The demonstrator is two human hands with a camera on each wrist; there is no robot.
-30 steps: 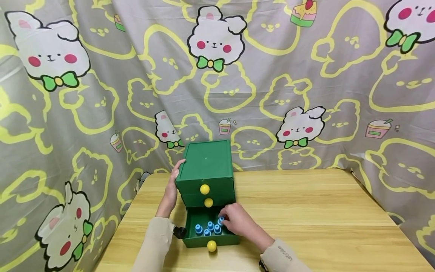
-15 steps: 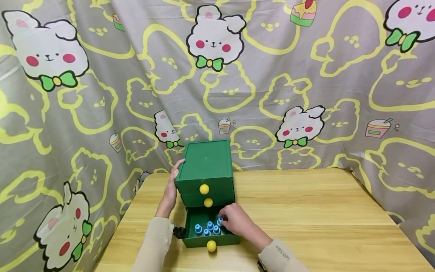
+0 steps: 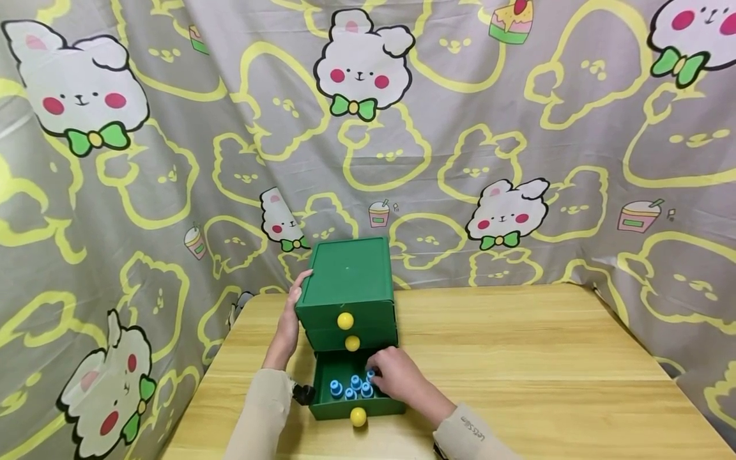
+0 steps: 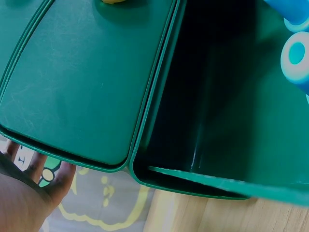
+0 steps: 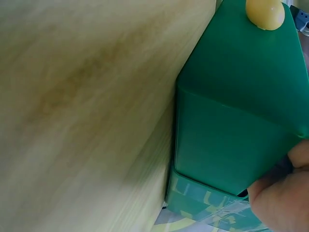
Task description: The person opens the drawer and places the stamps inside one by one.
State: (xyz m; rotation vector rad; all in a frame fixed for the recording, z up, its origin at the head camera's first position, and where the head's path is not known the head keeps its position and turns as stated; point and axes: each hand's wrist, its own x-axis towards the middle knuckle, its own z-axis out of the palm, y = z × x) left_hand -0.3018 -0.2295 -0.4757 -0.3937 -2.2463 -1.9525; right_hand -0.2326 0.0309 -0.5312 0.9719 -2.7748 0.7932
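Note:
A green drawer cabinet (image 3: pixel 347 271) with yellow knobs stands on the table, its bottom drawer (image 3: pixel 328 410) pulled out. My left hand (image 3: pixel 289 326) rests against the cabinet's left side; in the left wrist view its fingers (image 4: pixel 62 180) lie extended along that side. Inside the drawer are several small blue stepped cylinders (image 3: pixel 336 388) with a hole in the top. Reaching over the drawer's right wall, my right hand (image 3: pixel 398 372) pinches one blue cylinder (image 3: pixel 370 375) at the right of the group. The right wrist view shows that hand (image 5: pixel 282 198) above the drawer's side, its fingertips hidden.
The wooden table (image 3: pixel 506 358) extends to the right of the cabinet. A patterned curtain (image 3: pixel 437 147) hangs behind and at the left. Two upper drawers, with a top knob (image 3: pixel 345 321) and a middle knob (image 3: pixel 352 343), are closed. A black strap piece (image 3: pixel 303 393) is by the left sleeve.
My right hand has shifted slightly left over the drawer, and the blue cylinder at its fingertips has moved a little with it. The left hand and the cabinet stay in place.

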